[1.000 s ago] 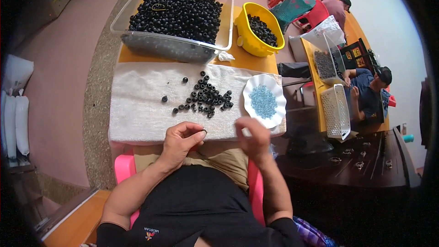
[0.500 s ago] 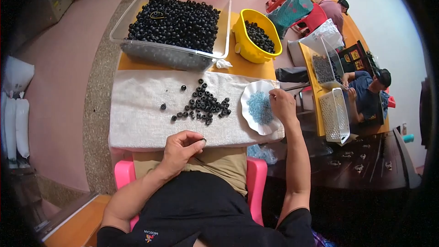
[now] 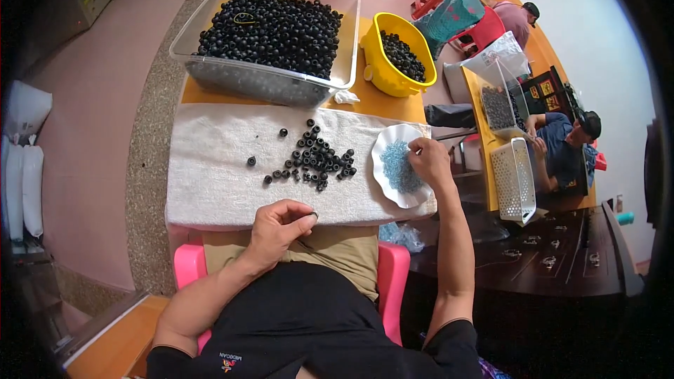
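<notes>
My left hand is closed in a pinch near the front edge of a white towel. Between its thumb and forefinger shows the edge of a small black bead-like part. My right hand reaches into a white scalloped dish on the towel's right side. Its fingertips are pressed together at the small pale-blue pieces in that dish; what they grip, if anything, is hidden. A loose cluster of round black parts with holes lies mid-towel, with a few single ones to its left.
Behind the towel stand a large clear bin full of black parts and a yellow tub holding more. A crumpled white tissue lies between them. To the right, a co-worker sits by a white perforated basket.
My right hand has moved slightly left, further over the blue pieces in the dish. My left hand keeps its pinch in nearly the same place.
</notes>
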Available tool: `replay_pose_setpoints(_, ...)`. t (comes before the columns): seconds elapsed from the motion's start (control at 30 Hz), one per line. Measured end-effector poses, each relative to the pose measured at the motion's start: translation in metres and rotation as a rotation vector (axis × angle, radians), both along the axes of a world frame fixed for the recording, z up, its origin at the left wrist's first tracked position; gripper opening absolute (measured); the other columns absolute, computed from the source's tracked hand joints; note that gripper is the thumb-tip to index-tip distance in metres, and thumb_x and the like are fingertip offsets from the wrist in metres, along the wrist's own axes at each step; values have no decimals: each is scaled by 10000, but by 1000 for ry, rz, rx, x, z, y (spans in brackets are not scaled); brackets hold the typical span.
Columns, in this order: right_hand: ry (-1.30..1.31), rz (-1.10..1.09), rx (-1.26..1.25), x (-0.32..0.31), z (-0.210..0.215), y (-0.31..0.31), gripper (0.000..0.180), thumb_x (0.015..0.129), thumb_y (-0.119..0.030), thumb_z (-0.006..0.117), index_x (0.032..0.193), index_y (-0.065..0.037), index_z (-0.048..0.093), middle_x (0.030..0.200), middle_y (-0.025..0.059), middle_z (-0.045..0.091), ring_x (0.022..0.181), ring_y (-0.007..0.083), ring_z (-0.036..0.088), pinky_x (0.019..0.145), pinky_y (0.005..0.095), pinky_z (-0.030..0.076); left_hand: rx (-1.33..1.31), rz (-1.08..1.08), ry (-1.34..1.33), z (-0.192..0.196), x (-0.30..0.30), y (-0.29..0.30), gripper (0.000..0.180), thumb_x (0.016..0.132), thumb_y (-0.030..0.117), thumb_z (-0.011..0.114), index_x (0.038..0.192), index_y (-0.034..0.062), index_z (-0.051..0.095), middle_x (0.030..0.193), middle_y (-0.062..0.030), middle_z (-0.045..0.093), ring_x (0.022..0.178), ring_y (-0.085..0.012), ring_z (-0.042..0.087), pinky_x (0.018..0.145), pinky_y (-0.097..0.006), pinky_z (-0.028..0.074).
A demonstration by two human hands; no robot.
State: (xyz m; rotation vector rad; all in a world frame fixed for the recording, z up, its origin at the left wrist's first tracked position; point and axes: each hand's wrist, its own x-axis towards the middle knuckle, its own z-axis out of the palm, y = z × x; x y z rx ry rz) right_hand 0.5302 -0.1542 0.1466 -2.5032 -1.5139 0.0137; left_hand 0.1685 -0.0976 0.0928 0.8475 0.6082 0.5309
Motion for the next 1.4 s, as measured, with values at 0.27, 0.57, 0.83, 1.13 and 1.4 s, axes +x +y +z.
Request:
replay_pose_setpoints(0.27,180,6,232,-4,-5,-15,166,745,-84,681,883,7,699,738,110,684,674,167,662,654,299,531,1,12,-13,0,0,0,155,867,76,720,996,12,663,871,-39,664,734,-100,628,667,-239,542)
replay_pose_setpoints(0.57,271,193,391,1,-22,-40,68,756,16,654,823,22,666,833,69,647,750,120,636,658,245,520,-12,5,-5,0,0,0,155,866,73,721,995,11,663,876,-41,666,739,-102,630,663,-238,551)
replay_pose_setpoints(0.83,351,215,450,-12,-20,-46,131,774,42,659,899,8,674,892,73,663,825,127,631,722,249,514,-9,5,-18,1,0,0,151,864,70,723,991,18,661,879,-42,668,744,-99,631,670,-234,549)
replay_pose_setpoints(1.13,298,104,352,-14,-29,-52,99,853,-8,679,947,23,676,789,40,668,735,110,639,678,240,509,-31,4,-18,1,0,-1,142,867,67,716,989,22,657,873,-41,666,741,-97,632,663,-229,542)
replay_pose_setpoints(1.4,173,208,318,-19,-25,-54,107,898,-59,658,950,33,676,766,38,663,677,101,649,620,231,513,-16,3,-17,2,0,1,154,866,68,718,999,19,658,874,-44,666,731,-99,630,659,-230,537)
